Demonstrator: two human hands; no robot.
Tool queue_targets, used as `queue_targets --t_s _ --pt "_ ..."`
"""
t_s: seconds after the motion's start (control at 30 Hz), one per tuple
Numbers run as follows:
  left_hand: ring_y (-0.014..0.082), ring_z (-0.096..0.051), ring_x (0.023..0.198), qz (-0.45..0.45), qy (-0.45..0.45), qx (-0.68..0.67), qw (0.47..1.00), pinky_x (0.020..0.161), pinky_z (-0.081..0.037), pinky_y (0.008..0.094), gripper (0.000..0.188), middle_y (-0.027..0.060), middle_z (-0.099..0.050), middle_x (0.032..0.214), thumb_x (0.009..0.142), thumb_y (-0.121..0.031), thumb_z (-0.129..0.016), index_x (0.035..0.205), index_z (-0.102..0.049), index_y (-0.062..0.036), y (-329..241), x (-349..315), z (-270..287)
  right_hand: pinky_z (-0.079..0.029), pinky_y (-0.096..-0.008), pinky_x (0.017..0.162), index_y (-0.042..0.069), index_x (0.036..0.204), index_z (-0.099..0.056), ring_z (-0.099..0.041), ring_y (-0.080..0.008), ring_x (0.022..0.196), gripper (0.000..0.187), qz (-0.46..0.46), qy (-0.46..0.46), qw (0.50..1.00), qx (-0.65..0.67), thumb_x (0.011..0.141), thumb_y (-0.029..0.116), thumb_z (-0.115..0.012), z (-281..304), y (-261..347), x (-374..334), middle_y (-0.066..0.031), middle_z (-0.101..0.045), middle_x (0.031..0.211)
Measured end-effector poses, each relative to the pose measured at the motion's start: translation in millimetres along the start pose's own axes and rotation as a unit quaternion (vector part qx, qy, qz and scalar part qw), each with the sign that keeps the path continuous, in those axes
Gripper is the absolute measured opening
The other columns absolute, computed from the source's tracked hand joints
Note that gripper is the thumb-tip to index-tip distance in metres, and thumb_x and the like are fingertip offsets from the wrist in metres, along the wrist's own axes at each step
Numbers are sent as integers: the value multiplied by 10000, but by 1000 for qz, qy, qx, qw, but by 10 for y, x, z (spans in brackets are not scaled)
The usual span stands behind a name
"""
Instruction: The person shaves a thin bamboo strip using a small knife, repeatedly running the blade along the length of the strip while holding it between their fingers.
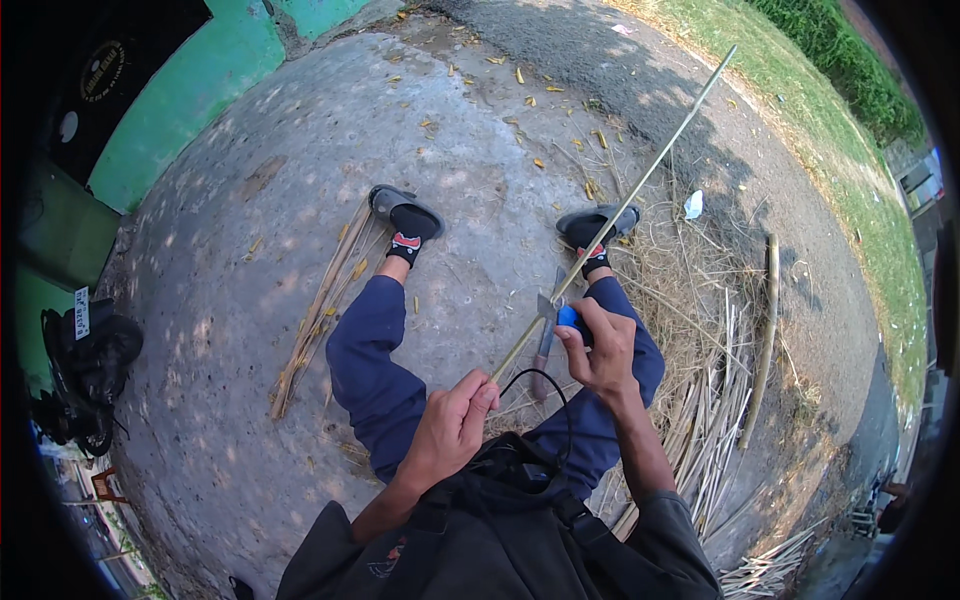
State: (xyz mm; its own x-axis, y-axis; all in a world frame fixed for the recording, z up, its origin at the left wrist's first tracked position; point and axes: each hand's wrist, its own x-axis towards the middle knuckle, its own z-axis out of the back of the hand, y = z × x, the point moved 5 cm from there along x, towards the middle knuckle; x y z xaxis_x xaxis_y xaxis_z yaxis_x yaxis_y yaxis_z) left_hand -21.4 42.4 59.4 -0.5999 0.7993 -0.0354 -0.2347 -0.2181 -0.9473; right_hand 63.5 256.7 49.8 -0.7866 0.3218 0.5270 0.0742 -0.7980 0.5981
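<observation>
My left hand [455, 425] is closed around the near end of a long, thin greenish stick [640, 190], which slants up and away to the far right across my right shin. In my right hand [603, 350] is a small blue-handled tool [572, 322], gripped between thumb and fingers. Its metal end meets the stick a short way beyond my left hand; its exact shape is too small to make out. A knife with a worn handle [541, 370] lies below the stick, between my legs, partly hidden by the stick and tool.
Split sticks [715, 430] lie heaped right of my right leg, beside dry shavings [680, 290] and a thick pole [768, 330]. More long strips [320, 310] rest by my left foot. A parked motorcycle [90, 370] stands far left, near a green wall [190, 100].
</observation>
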Motion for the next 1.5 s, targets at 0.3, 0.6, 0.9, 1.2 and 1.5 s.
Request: queue_targets --t_s 0.3,0.6,0.9,1.2,1.5 --pt "312 -626 592 7 9 16 1000 593 -459 366 237 163 -617 718 1116 -135 -512 951 -586 18 222 -249 -3 -470 -398 593 19 1060 -693 -655 -300 595 268 -163 -113 978 -61 1063 284 -657 504 -773 299 -152 -654 704" --pt "374 -642 621 43 45 40 997 603 -478 393 247 175 -620 731 1124 -156 -517 957 -574 18 196 -261 66 -473 -392 617 13 1098 -705 -656 -304 631 290 -96 -87 990 -57 1066 296 -653 329 -759 194 -170 -661 728" --pt "398 -683 672 75 48 61 994 605 -481 399 238 188 -646 745 1111 -135 -528 937 -577 20 354 -531 217 -408 -373 600 -12 1031 -679 -533 -217 608 342 -192 -110 975 10 1065 326 -647 467 -1418 272 -144 -570 678" --pt "337 -640 601 83 74 77 991 592 -464 382 262 177 -616 701 1110 -152 -529 923 -597 19 410 -668 305 -312 -299 539 18 879 -640 -430 -82 591 495 -321 -264 905 91 1120 438 -541 933 -2606 271 12 -490 666" --pt "186 -542 547 119 7 47 992 576 -439 348 375 92 -536 615 1142 -233 -500 937 -683 23 748 -423 319 -262 -254 530 43 1008 -649 -363 -37 582 411 -298 -140 912 244 1142 403 -503 267 -1585 25 67 -370 663"
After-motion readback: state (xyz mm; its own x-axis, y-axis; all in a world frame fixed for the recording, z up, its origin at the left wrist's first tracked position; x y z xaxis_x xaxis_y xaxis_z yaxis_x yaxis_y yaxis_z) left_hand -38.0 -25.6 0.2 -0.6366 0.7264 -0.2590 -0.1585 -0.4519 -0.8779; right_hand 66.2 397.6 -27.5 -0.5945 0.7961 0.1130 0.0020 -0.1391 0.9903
